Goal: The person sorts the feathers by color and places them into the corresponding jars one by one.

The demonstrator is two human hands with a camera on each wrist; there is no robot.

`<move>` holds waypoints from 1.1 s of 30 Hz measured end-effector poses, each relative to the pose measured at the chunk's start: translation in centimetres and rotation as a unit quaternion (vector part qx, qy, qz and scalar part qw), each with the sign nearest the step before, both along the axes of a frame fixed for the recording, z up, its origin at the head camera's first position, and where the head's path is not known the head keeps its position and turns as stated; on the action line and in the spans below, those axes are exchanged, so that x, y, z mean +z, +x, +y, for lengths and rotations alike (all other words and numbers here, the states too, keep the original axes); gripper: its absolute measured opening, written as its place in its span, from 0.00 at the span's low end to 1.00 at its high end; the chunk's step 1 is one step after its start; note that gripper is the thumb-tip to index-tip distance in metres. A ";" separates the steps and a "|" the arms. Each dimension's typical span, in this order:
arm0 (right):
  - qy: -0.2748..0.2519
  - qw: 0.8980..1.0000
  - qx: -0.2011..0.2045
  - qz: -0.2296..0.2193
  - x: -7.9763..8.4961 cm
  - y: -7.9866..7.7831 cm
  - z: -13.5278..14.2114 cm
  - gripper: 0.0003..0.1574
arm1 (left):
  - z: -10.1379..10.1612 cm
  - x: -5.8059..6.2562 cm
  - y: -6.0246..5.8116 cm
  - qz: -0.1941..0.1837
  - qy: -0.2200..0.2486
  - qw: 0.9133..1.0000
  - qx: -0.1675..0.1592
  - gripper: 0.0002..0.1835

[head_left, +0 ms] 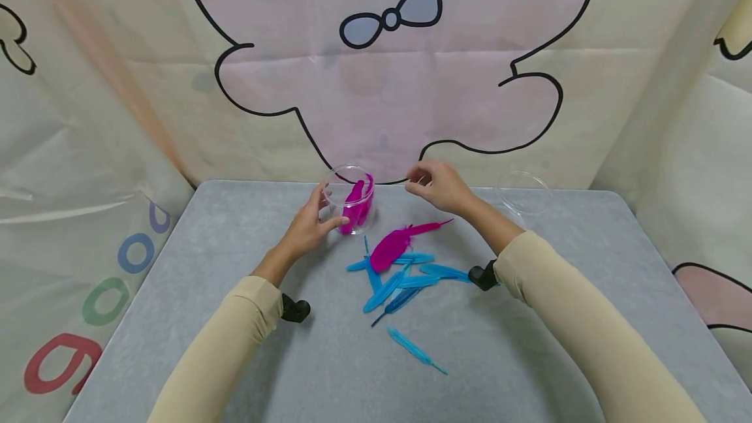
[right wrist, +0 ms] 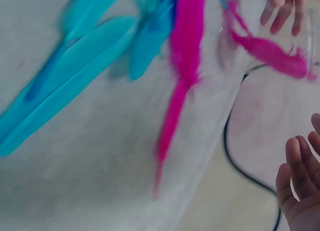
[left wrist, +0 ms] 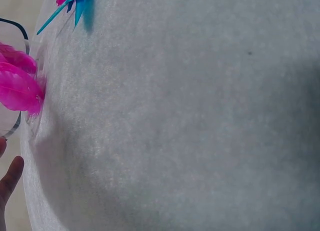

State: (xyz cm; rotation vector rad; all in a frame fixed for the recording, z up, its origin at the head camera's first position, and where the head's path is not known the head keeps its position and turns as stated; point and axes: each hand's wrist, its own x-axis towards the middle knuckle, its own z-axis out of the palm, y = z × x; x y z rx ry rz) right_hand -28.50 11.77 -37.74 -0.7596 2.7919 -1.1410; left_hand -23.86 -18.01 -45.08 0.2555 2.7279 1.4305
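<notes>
A clear plastic cup [head_left: 331, 198] stands near the table's back edge with bright pink feathers [head_left: 357, 207] inside. My left hand [head_left: 309, 227] holds it from the left, thumb across the near side and fingers behind. To the right of the cup, my right hand [head_left: 442, 185] is raised over the back of the table, its fingers loosely bent and nothing seen between them. In the right wrist view the fingers of that hand [right wrist: 302, 176] look relaxed. Between the arms lie a pink feather bundle [head_left: 390, 250] and several blue feathers [head_left: 386, 289].
Another clear round container [head_left: 525, 211] sits at the back right, partly behind the right forearm. One blue feather [head_left: 414, 348] lies apart, closer to the front. A printed cloth backdrop [head_left: 470, 96] rises behind the grey table [head_left: 176, 279].
</notes>
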 end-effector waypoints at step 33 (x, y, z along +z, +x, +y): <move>-0.012 0.994 -0.043 -0.100 -8.7 0.7 7.3 0.17 | 0.1 0.0 0.1 -0.003 -0.007 1.000 0.004 0.51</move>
